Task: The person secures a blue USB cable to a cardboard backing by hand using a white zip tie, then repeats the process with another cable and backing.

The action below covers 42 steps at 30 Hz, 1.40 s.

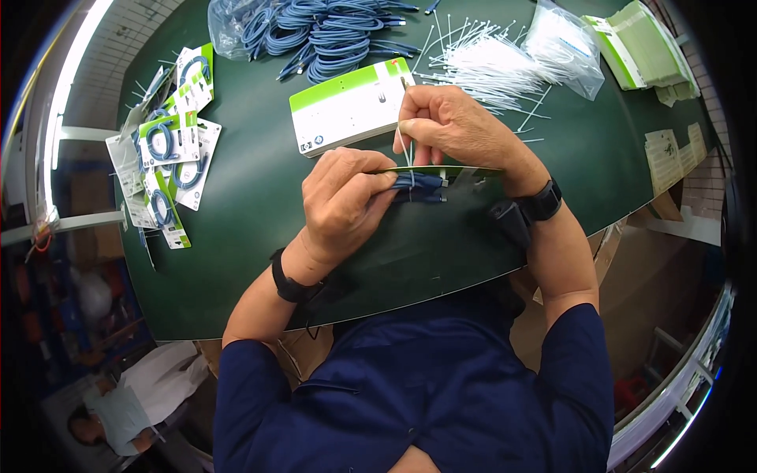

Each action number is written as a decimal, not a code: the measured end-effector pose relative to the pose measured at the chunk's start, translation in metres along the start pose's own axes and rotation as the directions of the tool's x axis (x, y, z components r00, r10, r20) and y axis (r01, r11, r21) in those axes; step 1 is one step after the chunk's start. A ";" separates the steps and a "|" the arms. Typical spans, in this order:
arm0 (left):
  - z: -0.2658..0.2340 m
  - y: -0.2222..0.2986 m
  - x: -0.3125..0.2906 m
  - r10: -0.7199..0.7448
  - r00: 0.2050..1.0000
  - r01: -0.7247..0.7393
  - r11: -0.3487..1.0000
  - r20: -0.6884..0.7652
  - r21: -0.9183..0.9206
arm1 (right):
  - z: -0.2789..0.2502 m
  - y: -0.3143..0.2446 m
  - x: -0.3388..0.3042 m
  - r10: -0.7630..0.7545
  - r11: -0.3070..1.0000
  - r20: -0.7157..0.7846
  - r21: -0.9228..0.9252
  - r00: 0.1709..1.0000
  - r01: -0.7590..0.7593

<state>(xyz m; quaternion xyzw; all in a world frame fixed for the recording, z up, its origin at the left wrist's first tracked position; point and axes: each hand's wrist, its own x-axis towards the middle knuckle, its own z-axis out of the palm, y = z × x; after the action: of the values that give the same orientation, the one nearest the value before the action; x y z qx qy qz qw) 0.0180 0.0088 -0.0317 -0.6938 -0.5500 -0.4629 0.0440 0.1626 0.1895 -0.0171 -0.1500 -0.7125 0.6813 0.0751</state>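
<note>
Near the middle of the green table, my left hand (341, 199) is closed on a coiled blue cable (419, 181) with silver plug ends. It pinches the cable against a thin packaging card (469, 169), seen nearly edge-on. A white cable tie (408, 151) runs around the cable and rises from the card. My right hand (451, 130) pinches the upper part of this tie between thumb and fingers, above the card. Its fingers hide the tie's end.
Behind my hands lies a stack of green-and-white cards (343, 114). Farther back are bundled blue cables (339, 35), loose white cable ties (489, 71) and a plastic bag (564, 47). More cards (643, 59) stand far right. Carded cables (162, 142) pile up at left. A person (142, 394) is lower left.
</note>
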 end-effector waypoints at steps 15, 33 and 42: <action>-0.015 -0.009 0.005 0.034 0.998 -0.034 0.999 0.048 -0.011 | -0.015 -0.007 -0.007 0.097 0.995 0.106 0.014 0.990 -0.099; -0.004 -0.007 0.008 -0.034 0.997 0.037 0.998 0.066 -0.043 | -0.011 0.006 0.000 0.001 0.996 0.108 -0.091 0.994 0.009; 0.001 -0.005 0.010 -0.004 0.999 0.003 0.999 0.041 0.034 | -0.009 0.006 0.002 -0.082 0.982 0.087 -0.161 0.993 0.095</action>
<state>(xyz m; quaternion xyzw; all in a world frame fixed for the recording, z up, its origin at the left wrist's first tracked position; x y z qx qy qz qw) 0.0143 0.0186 -0.0270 -0.7014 -0.5596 -0.4393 0.0436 0.1639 0.1987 -0.0224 -0.0963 -0.7750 0.6213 0.0640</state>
